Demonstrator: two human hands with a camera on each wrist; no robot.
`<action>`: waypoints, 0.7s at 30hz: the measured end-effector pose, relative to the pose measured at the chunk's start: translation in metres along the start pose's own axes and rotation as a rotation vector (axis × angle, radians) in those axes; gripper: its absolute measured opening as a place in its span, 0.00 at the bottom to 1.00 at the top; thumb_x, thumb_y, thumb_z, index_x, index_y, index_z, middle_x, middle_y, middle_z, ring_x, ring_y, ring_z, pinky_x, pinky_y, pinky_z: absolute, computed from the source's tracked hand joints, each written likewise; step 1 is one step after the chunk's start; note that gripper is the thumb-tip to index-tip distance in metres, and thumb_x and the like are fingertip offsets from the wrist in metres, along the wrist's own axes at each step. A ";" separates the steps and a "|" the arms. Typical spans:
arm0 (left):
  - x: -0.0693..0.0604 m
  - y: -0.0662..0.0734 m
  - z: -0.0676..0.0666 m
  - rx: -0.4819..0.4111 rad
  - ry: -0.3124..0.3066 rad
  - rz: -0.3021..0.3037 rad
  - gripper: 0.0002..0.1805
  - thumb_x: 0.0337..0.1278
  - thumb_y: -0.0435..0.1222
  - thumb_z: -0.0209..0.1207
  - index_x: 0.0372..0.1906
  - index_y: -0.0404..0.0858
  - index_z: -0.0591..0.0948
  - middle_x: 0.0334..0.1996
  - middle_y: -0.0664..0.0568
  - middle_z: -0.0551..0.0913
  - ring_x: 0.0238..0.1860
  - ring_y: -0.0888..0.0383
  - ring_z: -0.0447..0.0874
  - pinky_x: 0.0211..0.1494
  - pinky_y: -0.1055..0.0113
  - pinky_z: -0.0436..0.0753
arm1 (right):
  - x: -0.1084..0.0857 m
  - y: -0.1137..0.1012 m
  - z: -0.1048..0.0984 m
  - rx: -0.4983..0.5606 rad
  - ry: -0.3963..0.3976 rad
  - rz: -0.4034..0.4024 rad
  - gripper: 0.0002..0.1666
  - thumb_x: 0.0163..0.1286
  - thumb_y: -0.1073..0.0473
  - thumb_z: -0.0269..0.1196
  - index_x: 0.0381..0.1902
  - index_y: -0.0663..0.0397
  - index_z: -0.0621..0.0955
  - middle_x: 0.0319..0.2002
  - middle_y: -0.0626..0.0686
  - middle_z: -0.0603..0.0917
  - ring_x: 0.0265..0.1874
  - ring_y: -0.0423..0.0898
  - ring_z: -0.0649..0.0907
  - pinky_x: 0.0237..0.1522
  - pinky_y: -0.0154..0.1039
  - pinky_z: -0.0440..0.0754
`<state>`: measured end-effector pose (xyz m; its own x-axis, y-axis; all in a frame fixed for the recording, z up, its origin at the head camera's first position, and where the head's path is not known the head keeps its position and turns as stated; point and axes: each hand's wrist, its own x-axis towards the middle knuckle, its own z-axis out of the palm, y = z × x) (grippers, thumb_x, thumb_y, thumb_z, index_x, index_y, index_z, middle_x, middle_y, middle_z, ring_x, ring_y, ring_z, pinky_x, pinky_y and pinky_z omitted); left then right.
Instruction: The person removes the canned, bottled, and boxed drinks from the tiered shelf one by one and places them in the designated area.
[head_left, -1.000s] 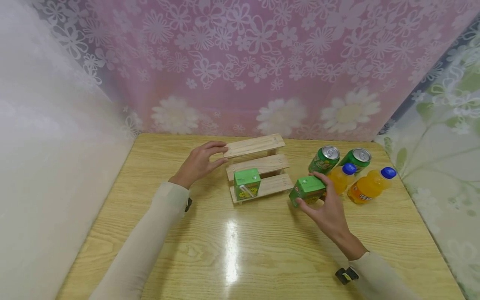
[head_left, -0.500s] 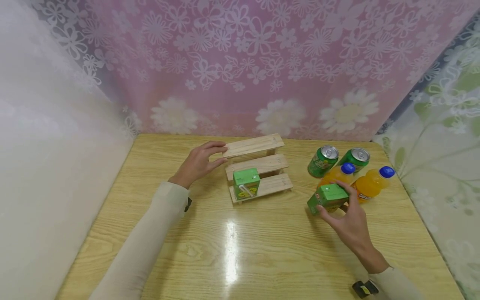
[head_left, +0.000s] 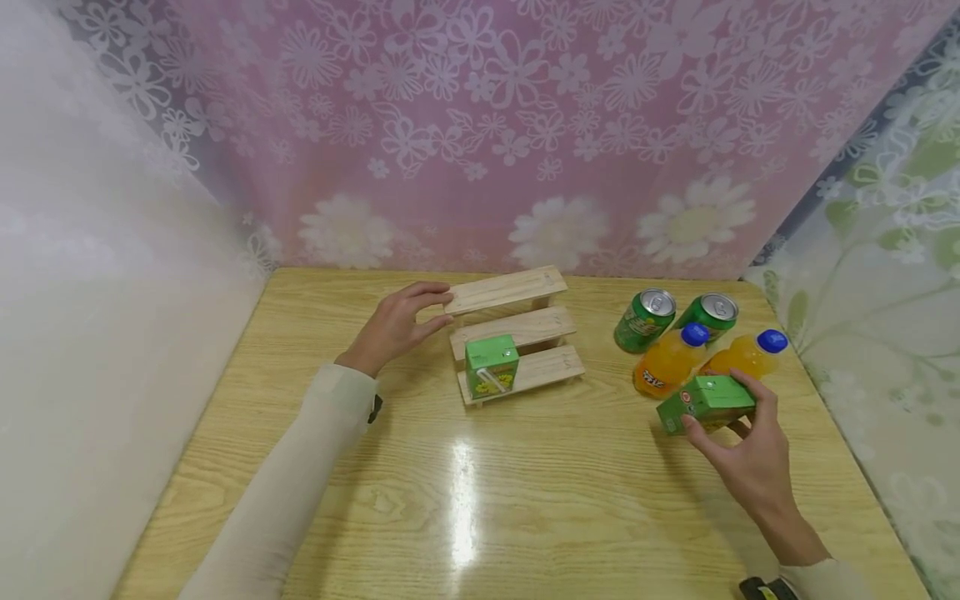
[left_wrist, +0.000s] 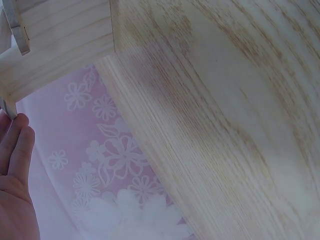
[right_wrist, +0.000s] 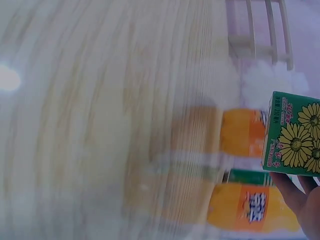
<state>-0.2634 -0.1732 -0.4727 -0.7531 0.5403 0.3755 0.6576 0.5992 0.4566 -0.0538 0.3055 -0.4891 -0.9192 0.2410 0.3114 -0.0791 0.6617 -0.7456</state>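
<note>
In the head view my left hand (head_left: 396, 327) holds the left end of the top board of a three-step wooden rack (head_left: 512, 290), fingers above and thumb below. The left wrist view shows straight fingers (left_wrist: 20, 152) meeting the board's edge; the thumb is hidden. A green drink carton (head_left: 492, 367) with a straw on its front stands on the bottom step. My right hand (head_left: 757, 462) grips another green drink carton (head_left: 705, 404), tilted, in front of the orange soda bottles. Yellow flowers show on this carton (right_wrist: 294, 137) in the right wrist view.
Two orange soda bottles with blue caps, one in front (head_left: 670, 362) and one partly hidden (head_left: 750, 354), stand at the right. Behind them are two green soda cans, left (head_left: 645, 321) and right (head_left: 708, 315). A flowered curtain (head_left: 465, 167) borders the table's back edge.
My right hand has moved right and toward the front with the carton, from beside the rack to in front of the bottles. The left hand and the rack stay put.
</note>
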 end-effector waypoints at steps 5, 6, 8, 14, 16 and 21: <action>-0.001 0.001 0.000 0.003 0.010 0.006 0.24 0.74 0.40 0.71 0.69 0.38 0.85 0.71 0.43 0.83 0.69 0.45 0.85 0.71 0.48 0.86 | -0.001 0.013 -0.011 -0.022 0.055 0.080 0.59 0.62 0.70 0.79 0.85 0.48 0.63 0.67 0.51 0.73 0.51 0.23 0.74 0.51 0.08 0.72; -0.001 0.001 0.000 0.002 0.013 0.008 0.24 0.73 0.40 0.71 0.69 0.37 0.85 0.71 0.43 0.83 0.69 0.45 0.85 0.71 0.48 0.86 | -0.002 0.016 -0.013 -0.022 0.068 0.088 0.59 0.61 0.71 0.79 0.85 0.48 0.63 0.66 0.47 0.73 0.51 0.23 0.74 0.50 0.08 0.73; -0.001 0.001 0.000 0.002 0.016 0.013 0.24 0.73 0.39 0.71 0.69 0.37 0.85 0.71 0.43 0.83 0.69 0.44 0.85 0.71 0.48 0.86 | -0.002 0.021 -0.016 -0.019 0.087 0.100 0.58 0.61 0.71 0.79 0.84 0.47 0.64 0.64 0.39 0.71 0.50 0.23 0.75 0.50 0.08 0.73; -0.001 0.001 0.000 0.003 0.013 0.012 0.24 0.73 0.39 0.71 0.69 0.36 0.85 0.71 0.41 0.83 0.69 0.44 0.85 0.70 0.47 0.86 | 0.000 0.034 -0.025 -0.025 0.094 0.128 0.57 0.64 0.67 0.78 0.84 0.42 0.64 0.58 0.33 0.69 0.50 0.24 0.74 0.49 0.08 0.74; -0.001 0.001 0.000 0.001 0.006 0.009 0.24 0.73 0.39 0.71 0.69 0.36 0.85 0.71 0.41 0.83 0.69 0.44 0.85 0.71 0.47 0.86 | 0.000 0.038 -0.028 -0.030 0.091 0.143 0.56 0.65 0.66 0.78 0.84 0.41 0.63 0.59 0.35 0.70 0.49 0.24 0.74 0.48 0.08 0.73; -0.001 0.002 0.000 -0.007 0.003 0.004 0.24 0.73 0.39 0.71 0.69 0.37 0.85 0.72 0.42 0.82 0.70 0.44 0.84 0.71 0.47 0.86 | 0.001 0.050 -0.032 -0.040 0.101 0.168 0.55 0.65 0.64 0.79 0.83 0.40 0.64 0.59 0.33 0.70 0.48 0.23 0.73 0.46 0.08 0.73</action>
<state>-0.2617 -0.1726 -0.4718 -0.7503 0.5412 0.3798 0.6607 0.5928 0.4606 -0.0464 0.3616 -0.5076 -0.8748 0.4190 0.2432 0.0894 0.6330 -0.7690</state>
